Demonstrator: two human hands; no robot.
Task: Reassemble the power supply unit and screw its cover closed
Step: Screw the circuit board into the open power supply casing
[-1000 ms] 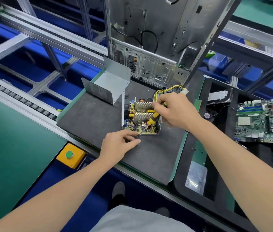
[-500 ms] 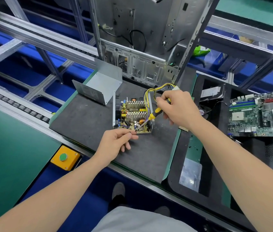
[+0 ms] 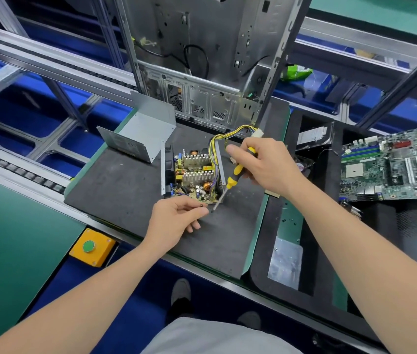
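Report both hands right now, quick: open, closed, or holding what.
Left hand: closed, pinching a small dark part, likely a screw, between thumb and forefinger.
Right hand: closed around the yellow-and-black screwdriver.

left arm (image 3: 87,290): bare; we see it come in from lower left, forearm angled up toward centre.
left grip (image 3: 176,221): thumb and forefinger pinch a small dark screw (image 3: 201,206); other fingers loosely curled beneath.
right arm (image 3: 355,238): bare, in from lower right.
right grip (image 3: 266,166): fingers wrapped round the screwdriver (image 3: 236,173) handle, thumb straight; shaft slants down toward the left fingertips.
spacing: we note the two close, not touching.
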